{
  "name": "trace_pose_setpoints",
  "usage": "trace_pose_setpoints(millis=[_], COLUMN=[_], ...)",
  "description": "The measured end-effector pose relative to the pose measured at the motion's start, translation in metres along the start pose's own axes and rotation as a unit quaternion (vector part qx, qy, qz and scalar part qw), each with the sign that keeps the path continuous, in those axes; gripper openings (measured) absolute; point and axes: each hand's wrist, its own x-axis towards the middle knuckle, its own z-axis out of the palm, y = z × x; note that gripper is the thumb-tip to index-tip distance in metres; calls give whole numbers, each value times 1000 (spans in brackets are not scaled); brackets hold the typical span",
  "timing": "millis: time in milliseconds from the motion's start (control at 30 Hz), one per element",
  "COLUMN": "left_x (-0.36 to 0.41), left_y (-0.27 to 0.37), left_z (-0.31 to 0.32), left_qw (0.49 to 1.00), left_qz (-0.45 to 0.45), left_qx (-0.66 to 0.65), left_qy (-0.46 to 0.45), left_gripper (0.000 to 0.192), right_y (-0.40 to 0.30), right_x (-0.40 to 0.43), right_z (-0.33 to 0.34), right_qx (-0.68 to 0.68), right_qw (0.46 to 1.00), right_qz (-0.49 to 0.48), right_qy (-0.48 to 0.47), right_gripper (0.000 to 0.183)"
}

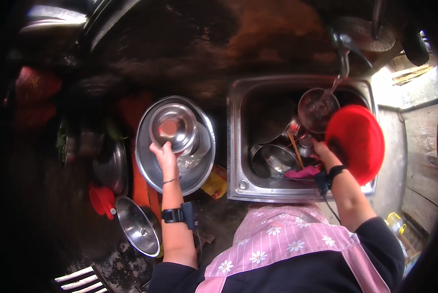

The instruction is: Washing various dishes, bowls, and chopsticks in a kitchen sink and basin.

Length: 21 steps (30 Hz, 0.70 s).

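Observation:
My left hand [165, 155] grips the near rim of a shiny metal bowl [173, 127], over a large oval metal basin [143, 161] that holds more dishes. My right hand [321, 152] is down in the stainless steel sink [237, 146], by a small metal vessel [307, 144]; whether it grips it, I cannot tell. Water from the faucet [345, 66] runs into a round metal pot [307, 106]. Close to my right hand lie a pink cloth [301, 173], chopsticks [296, 150] and a metal bowl [281, 159]. A red plastic basin [361, 146] leans at the sink's right side.
A dark wok-like pan [266, 121] fills the sink's left part. Left of the oval basin are a red plastic dipper [101, 199], a metal bowl [138, 227] and a metal lid or pan [112, 168]. A yellow packet [216, 183] lies between basin and sink. A perforated ladle [380, 38] hangs upper right.

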Motion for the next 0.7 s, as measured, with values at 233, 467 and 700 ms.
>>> trace_pose_setpoints(millis=[233, 467, 700], left_x=[19, 31, 24], left_y=[-36, -67, -70], left_z=[-40, -39, -37], left_qw=[970, 970, 964], left_qz=[-203, -209, -235], left_qx=[-133, -124, -119], left_qy=[-21, -27, -25], left_gripper=[40, 31, 46], right_y=[0, -6, -53], right_x=[-15, -50, -133], right_z=[0, -17, -49], right_qx=[208, 427, 183], right_qw=[975, 890, 947], right_qz=[67, 113, -262], right_qy=[-47, -111, -31], right_gripper=[44, 33, 30])
